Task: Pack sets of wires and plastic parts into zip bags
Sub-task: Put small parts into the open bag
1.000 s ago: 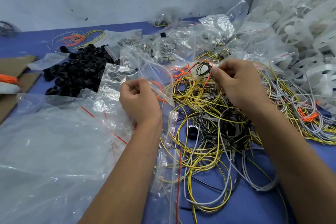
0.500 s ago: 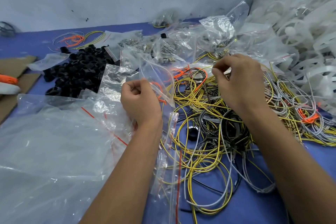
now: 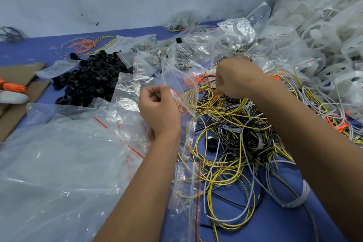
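The small zip bag (image 3: pixel 176 86) is pinched at its edge by the curled fingers of the left hand (image 3: pixel 157 106) and stands up just left of the wire tangle (image 3: pixel 231 127). The right hand (image 3: pixel 237 80), fingers curled, pinches strands at the tangle's far edge, close beside the bag's mouth. Left of the tangle lie loose clear bags (image 3: pixel 59 153) on the blue counter (image 3: pixel 265 212); beyond those, a heap of black plastic parts (image 3: pixel 88 78). Right of the tangle sits a pile of white plastic rings (image 3: pixel 334 45).

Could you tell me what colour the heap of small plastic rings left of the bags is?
Black; the heap of small plastic rings shows clearly in the head view.
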{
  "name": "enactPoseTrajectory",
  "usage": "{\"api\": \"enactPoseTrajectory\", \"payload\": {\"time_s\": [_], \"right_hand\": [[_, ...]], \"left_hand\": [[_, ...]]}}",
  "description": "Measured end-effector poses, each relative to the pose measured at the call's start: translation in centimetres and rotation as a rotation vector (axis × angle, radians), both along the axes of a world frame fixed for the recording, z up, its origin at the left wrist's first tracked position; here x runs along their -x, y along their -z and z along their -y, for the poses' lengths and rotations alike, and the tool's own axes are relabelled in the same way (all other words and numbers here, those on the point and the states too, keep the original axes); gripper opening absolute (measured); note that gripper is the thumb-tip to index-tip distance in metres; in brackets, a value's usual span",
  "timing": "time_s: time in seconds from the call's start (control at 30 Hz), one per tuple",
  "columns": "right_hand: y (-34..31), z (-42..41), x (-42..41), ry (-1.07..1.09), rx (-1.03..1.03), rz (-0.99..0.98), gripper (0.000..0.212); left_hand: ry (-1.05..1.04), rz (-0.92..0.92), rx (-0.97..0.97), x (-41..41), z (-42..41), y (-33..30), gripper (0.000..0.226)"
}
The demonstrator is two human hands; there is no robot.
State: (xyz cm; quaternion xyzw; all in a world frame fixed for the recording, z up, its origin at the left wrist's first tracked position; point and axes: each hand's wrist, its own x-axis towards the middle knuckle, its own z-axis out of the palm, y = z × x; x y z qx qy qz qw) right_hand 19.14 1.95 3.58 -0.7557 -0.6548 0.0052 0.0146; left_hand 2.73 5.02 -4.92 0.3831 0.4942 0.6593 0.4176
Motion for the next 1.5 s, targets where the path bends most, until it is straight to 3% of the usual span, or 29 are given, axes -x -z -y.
{"api": "enactPoseTrajectory", "payload": {"time_s": [0.1, 0.3, 0.4, 0.5, 0.53, 0.57, 0.63, 0.67, 0.7, 0.8, 0.87, 1.0, 1.1, 1.17, 1.23, 1.3, 1.33, 1.43, 1.5], "right_hand": [[-0.3, -0.1, -0.7, 0.007, -0.103, -0.048, 0.018], [-2.0, 1.3, -2.8, 0.205, -0.655, -0.551, 0.011], [-2.4, 2.0, -3.3, 0.196, -0.777, -0.646, 0.007], [-2.8, 2.6, -2.9, 0.049, -0.812, -0.998, 0.007], [-2.8, 2.8, -3.1, 0.028, -0.778, -1.018, 0.009], [-2.8, 3.0, -3.5, 0.020, -0.702, -0.899, 0.009], [-2.8, 3.0, -4.2, 0.101, -0.434, -0.415, 0.005], [-2.9, 3.2, -4.3, 0.146, -0.364, -0.262, 0.003], [-3.0, 3.4, -4.3, 0.168, -0.342, -0.250, 0.003], [-3.3, 3.9, -3.9, 0.110, -0.431, -0.819, 0.009], [-3.1, 4.0, -3.4, 0.028, -0.381, -1.129, 0.014], [-1.3, 4.2, -2.0, 0.063, -0.276, -1.428, 0.008], [0.0, 4.3, -1.1, 0.061, -0.459, -1.628, 0.008], [0.6, 4.2, -0.8, 0.070, -0.698, -1.668, 0.015], [1.0, 4.1, -0.9, 0.108, -0.962, -1.455, 0.017], [0.8, 4.3, -1.5, 0.136, -1.075, -1.214, 0.017], [0.5, 4.3, -2.1, 0.158, -1.088, -1.217, 0.017], [-0.2, 4.7, -2.7, 0.140, -0.956, -1.667, 0.019], [-0.3, 4.6, -2.9, 0.165, -0.862, -1.732, 0.019]], "left_hand": [[-0.002, 0.005, 0.002, 0.1, 0.1, -0.1, 0.011], [0.003, -0.017, 0.004, 0.1, 0.2, -0.2, 0.011], [0.003, -0.028, -0.006, 0.1, 0.3, -0.3, 0.011], [0.016, -0.041, -0.024, 0.0, 0.4, -0.3, 0.011], [0.018, -0.053, -0.035, 0.0, 0.4, -0.3, 0.011], [0.019, -0.065, -0.046, -0.1, 0.5, -0.3, 0.012], [0.023, -0.086, -0.065, -0.1, 0.6, -0.4, 0.013], [0.024, -0.097, -0.074, -0.1, 0.6, -0.3, 0.015], [0.024, -0.108, -0.083, -0.2, 0.6, -0.3, 0.016], [0.014, -0.125, -0.120, -0.2, 0.6, -0.2, 0.018], [0.004, -0.146, -0.140, -0.3, 0.7, -0.2, 0.020], [0.019, -0.179, -0.181, -0.4, 0.8, -0.2, 0.017], [0.025, -0.199, -0.222, -0.5, 1.2, -0.5, 0.017], [0.028, -0.207, -0.243, -0.6, 1.5, -0.7, 0.016], [0.022, -0.202, -0.245, -0.6, 1.6, -0.7, 0.016], [0.009, -0.189, -0.232, -0.5, 1.4, -0.7, 0.017], [0.005, -0.186, -0.225, -0.5, 1.3, -0.7, 0.017], [-0.002, -0.175, -0.191, -0.4, 1.1, -0.5, 0.016], [-0.027, -0.136, -0.147, -0.2, 0.7, -0.4, 0.016]]}}
